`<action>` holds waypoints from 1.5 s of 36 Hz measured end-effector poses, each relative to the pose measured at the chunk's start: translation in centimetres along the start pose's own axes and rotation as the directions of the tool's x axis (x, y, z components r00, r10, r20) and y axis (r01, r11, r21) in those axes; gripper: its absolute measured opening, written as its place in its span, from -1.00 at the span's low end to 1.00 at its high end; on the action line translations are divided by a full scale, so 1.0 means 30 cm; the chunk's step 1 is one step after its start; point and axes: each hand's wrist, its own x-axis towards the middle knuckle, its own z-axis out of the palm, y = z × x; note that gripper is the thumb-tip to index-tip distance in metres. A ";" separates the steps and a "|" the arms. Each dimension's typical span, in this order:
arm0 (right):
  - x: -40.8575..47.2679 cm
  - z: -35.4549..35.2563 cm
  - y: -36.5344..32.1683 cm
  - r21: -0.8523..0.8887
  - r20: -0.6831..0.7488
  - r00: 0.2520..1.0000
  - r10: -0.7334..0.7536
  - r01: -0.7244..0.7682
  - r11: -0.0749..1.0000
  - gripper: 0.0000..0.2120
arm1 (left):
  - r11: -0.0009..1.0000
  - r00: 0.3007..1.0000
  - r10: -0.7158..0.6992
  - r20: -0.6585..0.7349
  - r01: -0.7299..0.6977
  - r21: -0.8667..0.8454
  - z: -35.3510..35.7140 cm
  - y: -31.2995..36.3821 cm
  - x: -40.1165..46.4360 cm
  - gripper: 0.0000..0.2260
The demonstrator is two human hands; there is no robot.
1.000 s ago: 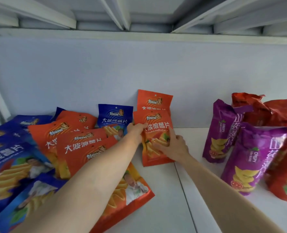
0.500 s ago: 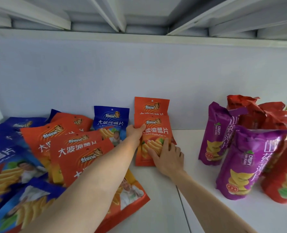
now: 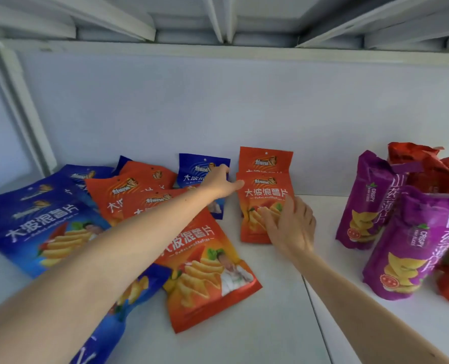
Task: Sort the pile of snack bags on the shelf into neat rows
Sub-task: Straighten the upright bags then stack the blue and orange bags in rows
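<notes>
Two small orange chip bags lean against the back wall, one (image 3: 266, 159) behind the other (image 3: 257, 203). My right hand (image 3: 290, 227) lies flat with spread fingers on the front bag's lower right part. My left hand (image 3: 222, 181) reaches over the pile; its thumb touches the front orange bag's upper left edge and its fingers lie on a small blue bag (image 3: 197, 168) standing beside it. Neither hand grips anything. Orange bags (image 3: 128, 190) and blue bags (image 3: 34, 227) overlap in a loose heap at the left, partly hidden by my left forearm.
A large orange bag (image 3: 210, 279) lies flat in front of the heap. Purple yam-chip bags (image 3: 362, 203) (image 3: 412, 248) and red bags (image 3: 425, 166) stand at the right. The white shelf board (image 3: 270, 332) has a seam right of centre. An upper shelf hangs low overhead.
My right hand has slid from the front orange bag's side to lie flat on its face. My left hand has let go of the bag's top corner and shifted slightly toward the blue bag.
</notes>
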 end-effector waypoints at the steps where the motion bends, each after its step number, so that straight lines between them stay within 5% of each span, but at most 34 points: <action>1: -0.011 -0.012 -0.024 0.020 0.000 0.999 -0.032 0.032 0.999 -0.39 | 0.999 0.999 0.025 0.029 -0.026 0.046 -0.033 -0.012 -0.021 -0.40; 7: -0.130 -0.066 -0.188 0.189 0.153 0.952 -0.266 0.236 0.953 -0.61 | 0.950 0.992 0.031 0.124 -0.068 0.306 -0.222 -0.132 -0.138 -0.28; 12: -0.197 -0.039 -0.300 0.289 0.468 0.860 -0.202 0.067 0.955 -0.16 | 0.879 0.988 -0.152 0.032 0.120 0.461 -0.329 -0.276 -0.181 -0.13; 16: -0.206 0.007 -0.325 0.292 0.577 0.810 -0.103 -0.086 0.953 0.12 | 0.777 0.912 -0.399 0.097 0.279 0.564 -0.387 -0.343 -0.219 0.09; 27: -0.210 0.028 -0.343 0.308 0.591 0.807 0.008 -0.236 0.922 -0.02 | 0.890 0.911 -0.387 0.139 0.330 0.316 -0.403 -0.420 -0.238 -0.32; 32: -0.221 0.016 -0.351 0.330 0.571 0.821 0.015 -0.246 0.911 -0.03 | 0.769 0.844 -0.529 0.084 0.436 0.467 -0.405 -0.415 -0.236 0.31; 37: -0.222 0.013 -0.361 0.338 0.551 0.834 0.024 -0.249 0.908 0.02 | 0.769 0.792 -0.610 0.032 0.582 0.264 -0.396 -0.462 -0.184 0.56; 46: -0.213 0.040 -0.379 0.337 0.566 0.824 0.011 -0.243 0.909 0.01 | 0.818 0.818 -0.574 0.021 0.573 0.054 -0.379 -0.445 -0.202 0.05; 54: -0.218 0.035 -0.374 0.365 0.570 0.822 -0.005 -0.248 0.897 0.00 | 0.738 0.824 -0.566 -0.030 0.491 -0.463 -0.348 -0.427 -0.224 0.03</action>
